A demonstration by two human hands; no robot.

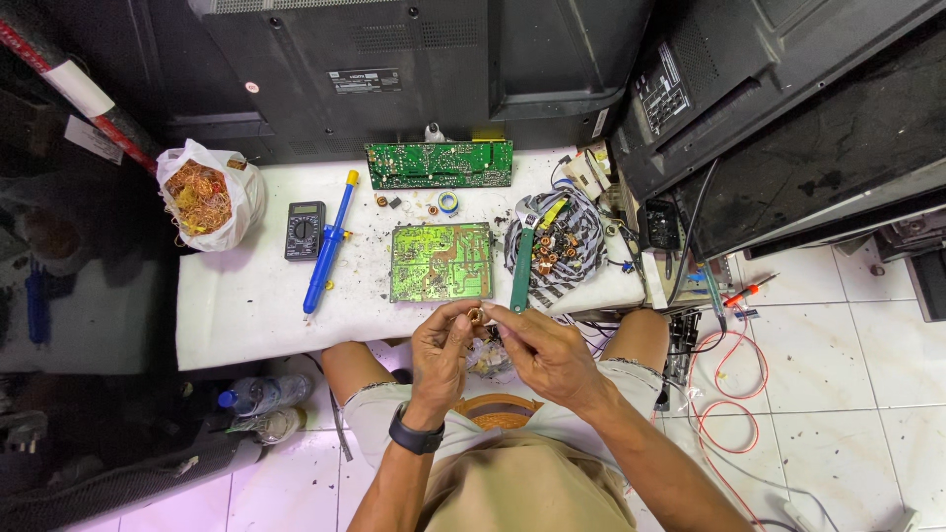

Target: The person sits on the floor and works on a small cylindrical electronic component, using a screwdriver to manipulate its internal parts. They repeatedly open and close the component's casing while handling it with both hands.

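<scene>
Against the back wall: dark television sets (394,59) stand with rear panels facing out, more of them (788,108) leaning at the right.
Low table: a white-topped table (246,305) sits in front of the seated person, above a white tiled floor.
Bag: a white plastic bag (209,192) full of tangled copper wire rests on the table's far left corner.
Boards: one long green circuit board (439,164) lies at the table's back edge; a squarer green board (440,261) lies nearer the person.
Tools: a black multimeter (304,230), a blue desoldering pump (328,244) just beside it, and a green-handled wrench (522,261) lying on a striped cloth (581,236) strewn with small copper coils.
Left hand (439,347): wears a black watch, fingers curled narrow, tips pinching the small copper coil (475,316).
Right hand (540,347): thumb and forefinger closed on the same coil from the other side.
Coil's place: held between both hands at the table's near edge, above the lap.
</scene>
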